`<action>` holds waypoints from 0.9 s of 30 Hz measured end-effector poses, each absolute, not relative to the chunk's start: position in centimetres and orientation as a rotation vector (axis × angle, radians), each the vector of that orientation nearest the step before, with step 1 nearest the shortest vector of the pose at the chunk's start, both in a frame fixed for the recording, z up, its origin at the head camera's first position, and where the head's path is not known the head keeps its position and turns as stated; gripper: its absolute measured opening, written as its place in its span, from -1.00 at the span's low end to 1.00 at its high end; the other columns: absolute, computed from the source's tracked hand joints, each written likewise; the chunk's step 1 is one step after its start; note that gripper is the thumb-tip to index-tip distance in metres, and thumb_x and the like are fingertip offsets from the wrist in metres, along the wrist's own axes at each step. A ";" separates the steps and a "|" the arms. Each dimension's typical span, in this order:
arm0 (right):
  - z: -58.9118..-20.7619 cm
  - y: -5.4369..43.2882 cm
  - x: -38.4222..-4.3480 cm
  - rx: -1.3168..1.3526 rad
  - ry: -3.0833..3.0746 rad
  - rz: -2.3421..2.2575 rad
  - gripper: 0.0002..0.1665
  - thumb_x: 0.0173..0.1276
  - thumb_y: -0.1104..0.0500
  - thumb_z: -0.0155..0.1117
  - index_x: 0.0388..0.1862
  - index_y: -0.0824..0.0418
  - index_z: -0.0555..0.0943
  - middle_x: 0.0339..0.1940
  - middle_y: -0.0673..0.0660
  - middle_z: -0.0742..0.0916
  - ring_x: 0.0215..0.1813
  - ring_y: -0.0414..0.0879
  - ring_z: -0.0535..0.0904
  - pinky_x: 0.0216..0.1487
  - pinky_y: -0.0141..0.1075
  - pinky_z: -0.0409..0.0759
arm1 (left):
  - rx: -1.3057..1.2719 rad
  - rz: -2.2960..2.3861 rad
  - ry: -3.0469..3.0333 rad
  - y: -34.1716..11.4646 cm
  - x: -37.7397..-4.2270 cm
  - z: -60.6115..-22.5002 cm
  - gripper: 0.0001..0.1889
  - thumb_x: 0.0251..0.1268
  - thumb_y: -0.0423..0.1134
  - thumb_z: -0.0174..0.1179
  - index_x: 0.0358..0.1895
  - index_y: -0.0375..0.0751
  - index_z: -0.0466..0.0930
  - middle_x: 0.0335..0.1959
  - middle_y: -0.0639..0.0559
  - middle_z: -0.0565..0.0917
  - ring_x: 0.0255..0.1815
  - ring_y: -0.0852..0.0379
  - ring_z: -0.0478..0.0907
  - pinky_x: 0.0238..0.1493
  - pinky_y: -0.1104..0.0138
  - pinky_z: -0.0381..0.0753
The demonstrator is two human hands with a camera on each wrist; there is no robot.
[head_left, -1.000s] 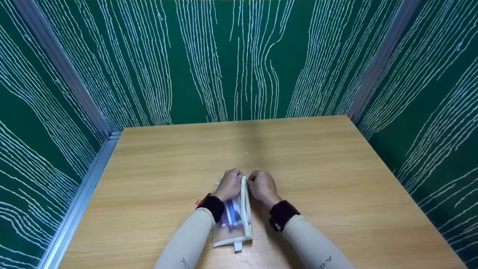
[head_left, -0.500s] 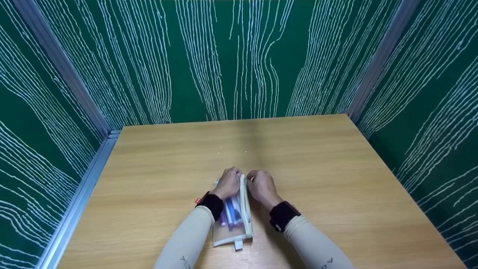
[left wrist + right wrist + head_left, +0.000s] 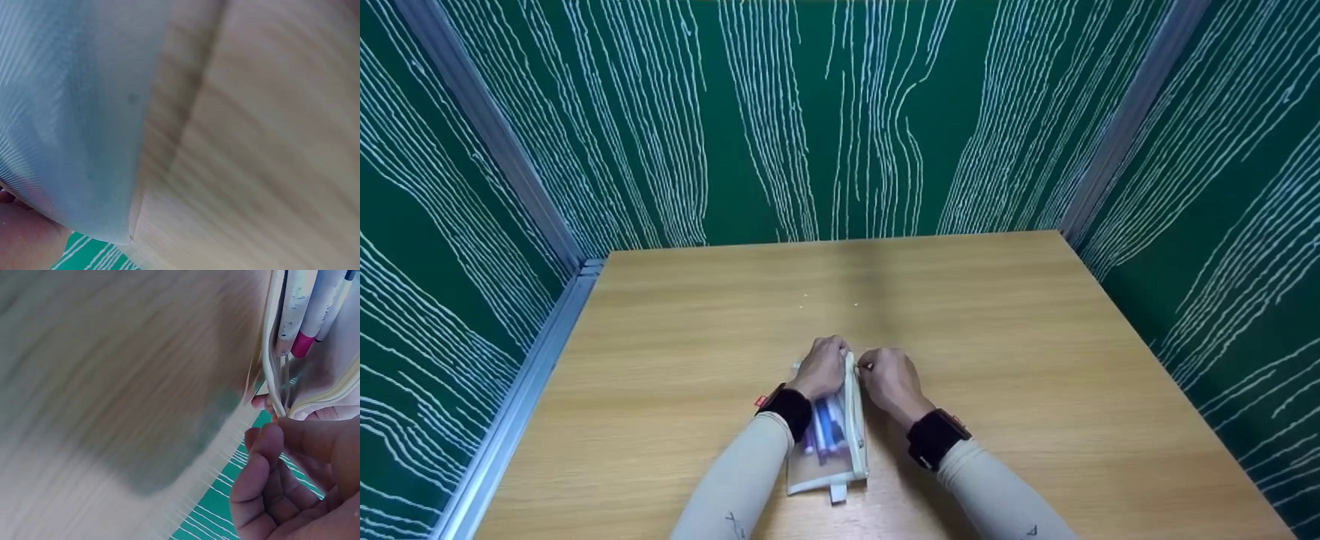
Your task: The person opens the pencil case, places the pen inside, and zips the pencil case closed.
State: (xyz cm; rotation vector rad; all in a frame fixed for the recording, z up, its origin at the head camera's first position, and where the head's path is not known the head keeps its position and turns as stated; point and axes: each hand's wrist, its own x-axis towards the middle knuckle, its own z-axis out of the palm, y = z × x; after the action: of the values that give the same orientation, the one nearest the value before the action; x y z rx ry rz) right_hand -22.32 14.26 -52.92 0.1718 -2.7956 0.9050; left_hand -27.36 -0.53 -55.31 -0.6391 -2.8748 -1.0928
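Note:
A see-through mesh pencil case with pale edging lies lengthwise before me, its zipper along the right side. My left hand grips its far end; the left wrist view shows the case's mesh wall with part of the hand at its corner. My right hand pinches the far end of the zipper between thumb and forefinger, and what lies under the fingertips is hidden. The zipper's two sides stand apart in the right wrist view, showing several pens inside, one with a pink end.
The wooden table has a few tiny pale specks beyond the hands. Green walls with white wavy lines enclose its back and sides. A metal rail runs along the left edge.
My right hand has shifted slightly right and toward me, its wrist turning a little. The left hand and the pencil case stay nearly in place.

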 end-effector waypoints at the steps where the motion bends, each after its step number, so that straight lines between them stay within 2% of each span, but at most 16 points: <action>1: -52.9 14.3 -22.2 0.180 -2.799 0.894 -0.80 0.17 0.37 0.38 -0.35 0.12 0.85 -0.33 0.09 0.83 -0.27 0.07 0.75 -0.24 -0.06 0.69 | -0.633 -1.098 -2.879 -0.5 -27.4 -55.4 -0.83 0.46 -0.43 -0.08 -0.17 -0.28 0.55 -0.13 -0.16 0.64 0.13 -0.17 0.52 0.19 0.05 0.52; 7: -53.1 14.4 -21.8 0.223 -2.802 0.846 -0.76 0.16 0.37 0.34 -0.40 0.06 0.85 -0.37 0.05 0.82 -0.30 0.03 0.74 -0.29 -0.09 0.67 | -0.624 -1.109 -2.900 -0.4 -27.7 -55.9 -0.84 0.48 -0.41 -0.07 -0.15 -0.29 0.54 -0.12 -0.17 0.62 0.14 -0.18 0.50 0.20 0.04 0.51; 15: -53.1 14.6 -21.3 0.232 -2.812 0.863 -0.73 0.13 0.40 0.31 -0.40 0.07 0.85 -0.37 0.06 0.83 -0.31 0.01 0.74 -0.26 -0.10 0.68 | -0.672 -1.069 -2.865 -0.4 -27.4 -55.7 -0.87 0.44 -0.44 -0.03 -0.21 -0.28 0.53 -0.18 -0.14 0.64 0.12 -0.19 0.51 0.14 0.05 0.54; 21: -52.9 14.5 -21.0 0.263 -2.830 0.794 -0.69 0.09 0.42 0.26 -0.56 0.05 0.80 -0.51 -0.02 0.77 -0.44 -0.05 0.67 -0.40 -0.11 0.62 | -0.732 -0.992 -2.817 -0.4 -27.8 -56.7 -0.85 0.50 -0.39 -0.03 -0.15 -0.28 0.57 -0.15 -0.21 0.67 0.14 -0.24 0.52 0.23 0.05 0.49; 27: -52.9 14.3 -20.7 0.276 -2.853 0.790 -0.62 0.04 0.44 0.18 -0.66 0.01 0.76 -0.58 -0.06 0.73 -0.50 -0.09 0.61 -0.45 -0.15 0.58 | -0.725 -0.995 -2.827 -0.6 -28.0 -57.0 -0.88 0.45 -0.39 0.01 -0.15 -0.25 0.55 -0.18 -0.16 0.65 0.12 -0.21 0.51 0.17 0.06 0.52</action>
State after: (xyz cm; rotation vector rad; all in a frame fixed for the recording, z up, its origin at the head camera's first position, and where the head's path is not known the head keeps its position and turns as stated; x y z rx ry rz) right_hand -20.66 14.31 -52.87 0.2758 -2.8531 0.7904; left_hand -27.96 -0.57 -57.03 -0.7246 -2.8270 -0.9954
